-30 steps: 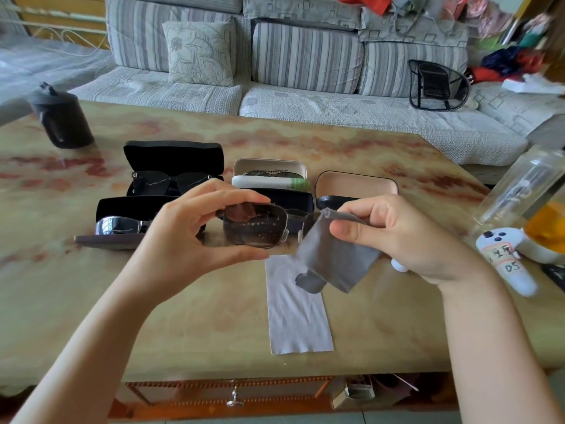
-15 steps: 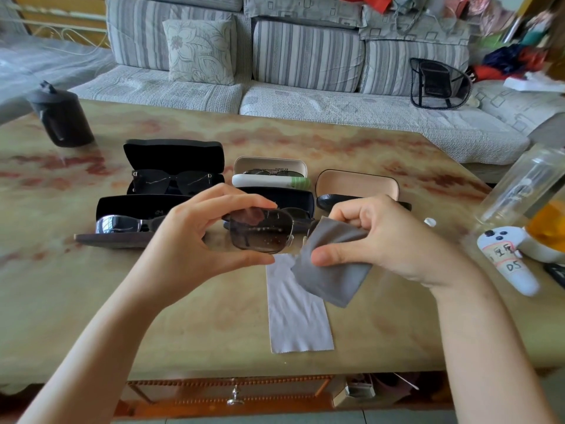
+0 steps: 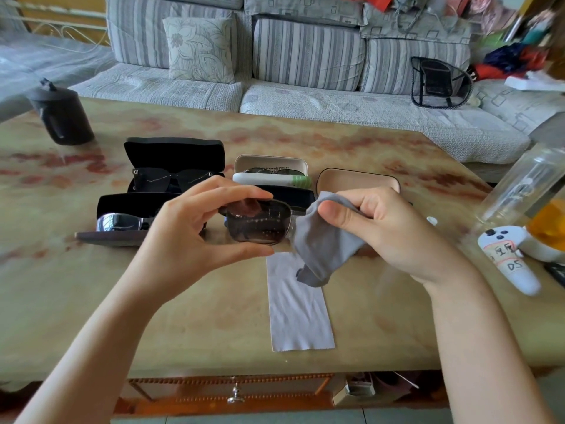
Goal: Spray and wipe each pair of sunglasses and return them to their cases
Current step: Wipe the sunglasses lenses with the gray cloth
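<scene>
Marbled tan table (image 3: 91, 301) spreads under my arms, with a striped grey sofa (image 3: 305, 56) behind it at twelve o'clock.

My left hand (image 3: 189, 237) pinches the sunglasses (image 3: 260, 223) by one lens, thumb under the lower rim and fingers curled over the top, and holds them up off the table. My right hand (image 3: 394, 234) grips a grey cloth (image 3: 324, 249), pinched between thumb and fingers over the other lens at three o'clock of the bare one. That lens is hidden by the cloth, whose loose end hangs toward five o'clock.

Below, at six o'clock, a white cloth (image 3: 298, 307) lies flat. At nine o'clock of the glasses a low black case (image 3: 131, 203) holds a mirrored pair (image 3: 119, 221). At eleven o'clock a tall black case (image 3: 174, 154) stands open with a dark pair inside. At twelve o'clock a small beige case (image 3: 270, 163) holds another pair, and a white tube (image 3: 269, 179) lies just in front of it. At one o'clock sits a wide beige case (image 3: 357, 180), open.

Farther out, a black mug (image 3: 61, 116) stands at ten o'clock, with a clear bottle (image 3: 526, 185) and a white controller (image 3: 507, 255) at three o'clock.
</scene>
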### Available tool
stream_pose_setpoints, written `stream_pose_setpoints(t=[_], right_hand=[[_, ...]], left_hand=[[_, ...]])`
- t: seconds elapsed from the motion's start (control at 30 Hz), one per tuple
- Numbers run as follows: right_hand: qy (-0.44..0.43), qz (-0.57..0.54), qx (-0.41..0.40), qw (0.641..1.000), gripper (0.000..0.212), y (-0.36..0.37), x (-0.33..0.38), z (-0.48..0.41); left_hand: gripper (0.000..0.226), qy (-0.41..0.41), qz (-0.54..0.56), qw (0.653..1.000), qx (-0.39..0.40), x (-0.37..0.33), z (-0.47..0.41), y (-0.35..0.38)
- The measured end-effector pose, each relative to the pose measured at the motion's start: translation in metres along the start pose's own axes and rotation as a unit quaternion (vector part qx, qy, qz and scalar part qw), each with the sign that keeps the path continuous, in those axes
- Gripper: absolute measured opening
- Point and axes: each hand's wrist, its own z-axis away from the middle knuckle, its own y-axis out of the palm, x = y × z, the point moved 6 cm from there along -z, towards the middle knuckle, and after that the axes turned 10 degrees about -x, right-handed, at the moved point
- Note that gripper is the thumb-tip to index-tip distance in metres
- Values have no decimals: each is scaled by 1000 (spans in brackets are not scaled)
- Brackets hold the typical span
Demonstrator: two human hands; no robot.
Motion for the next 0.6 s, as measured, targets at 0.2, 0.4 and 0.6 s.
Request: stream_pose_setpoints(t=[0.2,0.4,0.6], right_hand=[[22,-42,15,999,16,-15,-7,10],[46,-44,45,997,32,-15,-9,14],[33,-1,-13,999,30,-3,-6,6]], left_hand=[[55,-9,7,1000,-11,2,-1,-6],[56,-8,3,1000,-11,3,0,-7],[54,1,-17,1000,-6,1,2,-1]])
